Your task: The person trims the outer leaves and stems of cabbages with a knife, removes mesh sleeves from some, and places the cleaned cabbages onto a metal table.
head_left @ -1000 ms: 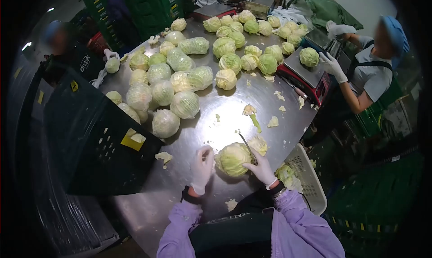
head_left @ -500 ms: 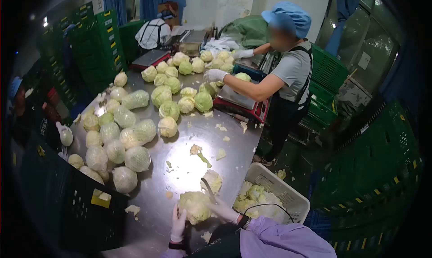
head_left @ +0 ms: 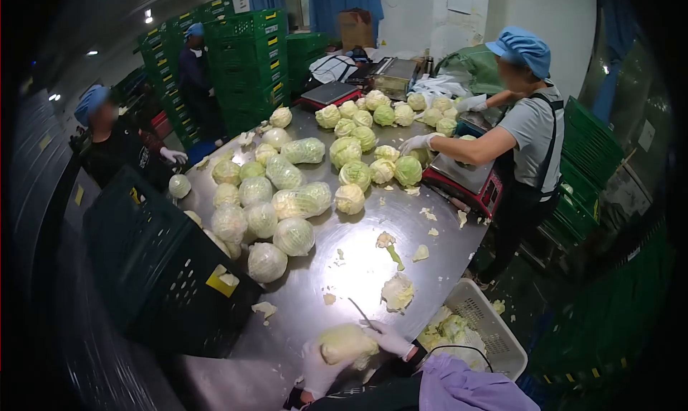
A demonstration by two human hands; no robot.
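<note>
Two-handed hold on a head of cabbage (head_left: 347, 343) at the near edge of the table (head_left: 326, 275). The left hand (head_left: 319, 366), gloved, cups the cabbage from the left and below, its fingers spread broadly around the curve; motion blur hides the exact grip, and whether the cabbage touches the table cannot be told. The right hand (head_left: 390, 338), also gloved, lies at the cabbage's right side, fingers closed on a thin curved knife (head_left: 356, 309); the blade slants past the cabbage toward the table's far edge. Sound technique, as judged here, keeps the left fingers behind and below the cutting line, turns the cabbage rather than the wrist, and takes shallow strokes so that only outer leaf or stem comes away. A loose cabbage leaf (head_left: 398, 291) lies just beyond the knife; the white basket (head_left: 489, 321) at the table's right edge, holding leaf scraps, would suit such pieces. Film-wrapped cabbages (head_left: 267, 263) sit toward the left edge, well apart from the blade.
</note>
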